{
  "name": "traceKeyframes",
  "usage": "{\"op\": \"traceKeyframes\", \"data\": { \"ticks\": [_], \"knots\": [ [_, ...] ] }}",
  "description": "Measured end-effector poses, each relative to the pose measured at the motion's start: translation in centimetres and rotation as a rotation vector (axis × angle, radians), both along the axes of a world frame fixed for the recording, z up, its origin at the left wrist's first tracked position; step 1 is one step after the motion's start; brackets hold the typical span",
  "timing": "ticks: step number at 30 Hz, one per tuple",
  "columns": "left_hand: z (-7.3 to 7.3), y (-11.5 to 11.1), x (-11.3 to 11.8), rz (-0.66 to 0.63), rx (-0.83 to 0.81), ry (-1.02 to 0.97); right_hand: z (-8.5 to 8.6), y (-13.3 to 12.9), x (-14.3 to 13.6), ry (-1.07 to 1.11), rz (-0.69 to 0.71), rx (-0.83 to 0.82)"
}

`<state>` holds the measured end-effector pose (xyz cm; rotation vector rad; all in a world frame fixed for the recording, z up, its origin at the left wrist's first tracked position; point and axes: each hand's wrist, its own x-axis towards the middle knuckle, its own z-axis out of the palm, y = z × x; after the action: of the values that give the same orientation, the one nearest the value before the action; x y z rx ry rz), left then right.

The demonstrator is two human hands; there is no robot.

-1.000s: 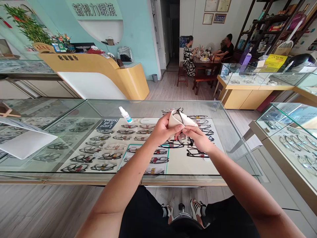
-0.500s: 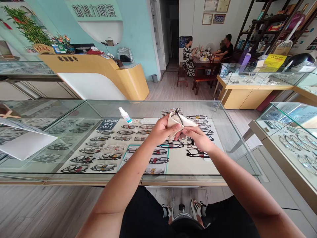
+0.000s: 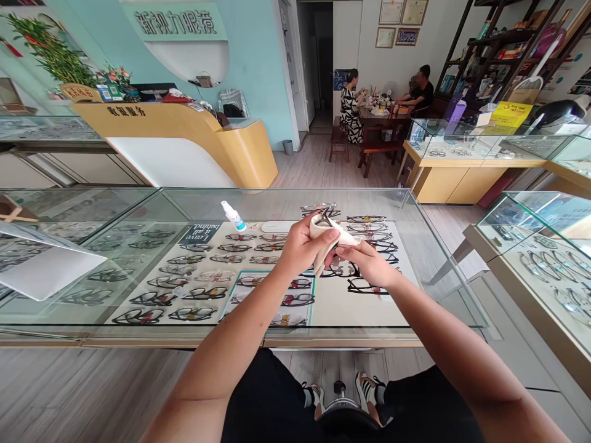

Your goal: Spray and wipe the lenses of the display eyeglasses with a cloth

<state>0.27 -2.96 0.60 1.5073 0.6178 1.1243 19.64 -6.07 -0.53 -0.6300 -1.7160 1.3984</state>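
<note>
Above the glass display case, my left hand [image 3: 302, 244] pinches a cream cloth [image 3: 327, 237] with its thumb on top. Part of a dark glasses frame [image 3: 327, 215] pokes up out of the folds. My right hand [image 3: 362, 261] closes on the cloth's lower right side, its fingers close to the left ones. The lenses are hidden by cloth and fingers. A white spray bottle [image 3: 233, 216] stands on the glass to the left of the hands.
Rows of glasses [image 3: 203, 292] lie inside the glass case [image 3: 323, 331] under the hands. A white panel [image 3: 50, 261] rests at the left. Another display case [image 3: 535, 264] stands at the right. Two people sit at a table farther back.
The glasses frame has turned within the cloth, with less of it showing below the hands. My right hand has shifted slightly left and down, and the cloth is folded differently.
</note>
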Motion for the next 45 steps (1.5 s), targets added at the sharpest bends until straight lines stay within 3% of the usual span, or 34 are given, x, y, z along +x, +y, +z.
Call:
{"op": "traceKeyframes", "data": {
  "ticks": [8,16,21,28,38,42,45],
  "knots": [
    [0.3,0.3,-0.3,0.213,0.137,0.083,0.1,0.0,0.3,-0.070,-0.055,0.030],
    [-0.2,1.9,-1.8,0.048,0.039,0.092,0.8,0.3,1.1,-0.063,-0.088,0.045],
    [0.4,2.2,-3.1,-0.084,0.008,0.159,1.0,0.4,1.5,-0.058,-0.105,0.012],
    [1.0,1.1,-1.4,-0.200,-0.004,0.092,0.7,0.5,1.4,-0.060,-0.103,0.028],
    [0.3,0.7,-0.3,0.066,-0.013,0.041,-0.1,0.7,1.1,-0.063,-0.026,0.018],
    [0.2,1.4,-0.8,0.245,0.063,-0.021,0.4,1.3,2.1,-0.008,-0.260,0.043],
    [0.2,2.2,-1.3,0.290,0.048,-0.084,0.9,1.6,2.9,0.055,-0.392,0.037]
  ]
}}
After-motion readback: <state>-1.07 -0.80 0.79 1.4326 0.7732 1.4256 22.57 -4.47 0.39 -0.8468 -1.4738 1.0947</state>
